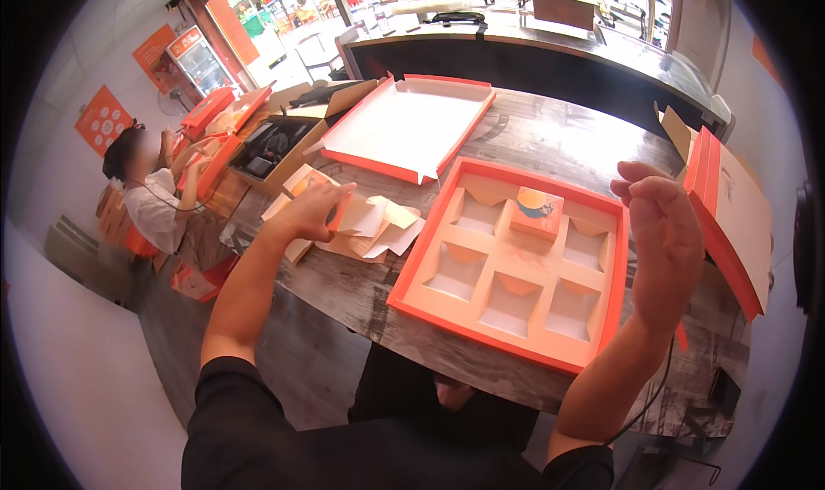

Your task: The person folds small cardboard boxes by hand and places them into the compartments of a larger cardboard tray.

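Note:
My left hand [311, 210] is closed on a small orange and cream carton [341, 212], partly hidden by my fingers, over a heap of folded card pieces [378, 223]. In front of me lies a shallow square orange box [404, 294], fitted with a cream divider with several square recesses. A small patterned orange carton [537, 212] sits upright in its far middle part. My right hand [662, 241] is raised above the box's right side, its fingers loosely bent and apart, with nothing visible in them.
A large orange-edged lid [412, 129], white inside, lies beyond. Stacked orange boxes [730, 215] lean at the right. Left stands an open brown carton [275, 146] with dark contents. A seated person [159, 193] handles orange boxes there. A cable runs beside my right forearm.

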A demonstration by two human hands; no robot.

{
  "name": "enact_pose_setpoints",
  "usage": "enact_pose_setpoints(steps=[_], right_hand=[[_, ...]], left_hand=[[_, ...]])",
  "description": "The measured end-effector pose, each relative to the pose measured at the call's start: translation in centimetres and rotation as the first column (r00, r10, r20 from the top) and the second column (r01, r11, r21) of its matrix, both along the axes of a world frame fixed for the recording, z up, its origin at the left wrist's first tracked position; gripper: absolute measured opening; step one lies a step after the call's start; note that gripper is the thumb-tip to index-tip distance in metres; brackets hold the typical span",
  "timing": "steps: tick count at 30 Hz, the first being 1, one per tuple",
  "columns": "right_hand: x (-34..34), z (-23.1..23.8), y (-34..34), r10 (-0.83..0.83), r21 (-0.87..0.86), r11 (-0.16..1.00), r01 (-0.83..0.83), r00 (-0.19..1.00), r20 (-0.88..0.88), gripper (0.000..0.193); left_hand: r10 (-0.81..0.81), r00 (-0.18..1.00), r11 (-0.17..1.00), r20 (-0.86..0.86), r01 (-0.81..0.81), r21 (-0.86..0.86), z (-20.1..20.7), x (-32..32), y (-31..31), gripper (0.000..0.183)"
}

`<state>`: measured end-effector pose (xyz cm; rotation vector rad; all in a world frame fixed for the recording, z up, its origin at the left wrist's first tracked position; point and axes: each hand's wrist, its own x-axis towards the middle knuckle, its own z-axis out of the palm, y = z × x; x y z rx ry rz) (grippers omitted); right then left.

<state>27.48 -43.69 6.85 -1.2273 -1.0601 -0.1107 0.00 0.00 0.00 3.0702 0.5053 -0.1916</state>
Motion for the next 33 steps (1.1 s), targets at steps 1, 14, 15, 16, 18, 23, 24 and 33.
enact_pose_setpoints(steps=[1, 14, 15, 16, 18, 23, 24, 33], right_hand=[[0.1, 0.1, 0.1, -0.002, 0.014, 1.000, 0.002, 1.000, 0.014, 0.015], [-1.6, -0.5, 1.7, -0.015, -0.060, 0.998, 0.007, 0.991, -0.133, 0.054], [-1.4, -0.4, 1.3, -0.014, -0.077, 0.997, 0.003, 0.990, -0.139, 0.058], [-1.2, -0.7, 1.2, 0.003, -0.109, 0.994, -0.020, 0.987, -0.161, 0.063], [-1.3, -0.5, 1.7, 0.008, -0.178, 0.983, -0.038, 0.985, -0.170, 0.057], [-0.8, 0.4, 1.1, 0.059, -0.291, 0.946, -0.144, 0.957, -0.283, 0.046], [-0.7, 0.4, 0.8, 0.044, -0.289, 0.949, -0.125, 0.962, -0.270, 0.047], [-0.4, -1.3, 3.1, -0.133, -0.029, 0.991, 0.130, 0.973, -0.187, 0.056]], left_hand=[[-0.015, 0.998, 0.999, 0.059, 0.012, 0.041, -0.1, 0.0, 0.6, 0.095], [-0.556, 0.564, 0.831, 0.611, 0.356, 0.427, 10.6, 10.6, -16.0, 0.064], [-0.544, 0.546, 0.839, 0.637, 0.375, 0.395, 9.8, 11.8, -18.0, 0.065], [-0.544, 0.513, 0.834, 0.664, 0.417, 0.361, 9.2, 12.7, -19.4, 0.067], [-0.539, 0.479, 0.824, 0.693, 0.471, 0.316, 8.5, 13.5, -21.1, 0.071], [-0.492, 0.479, 0.834, 0.727, 0.500, 0.235, 8.1, 14.2, -22.6, 0.075], [-0.479, 0.504, 0.846, 0.719, 0.484, 0.224, 8.3, 14.1, -22.6, 0.080], [0.112, 0.355, 0.728, 0.928, 0.607, -0.320, 7.1, 14.1, -20.9, 0.089]])
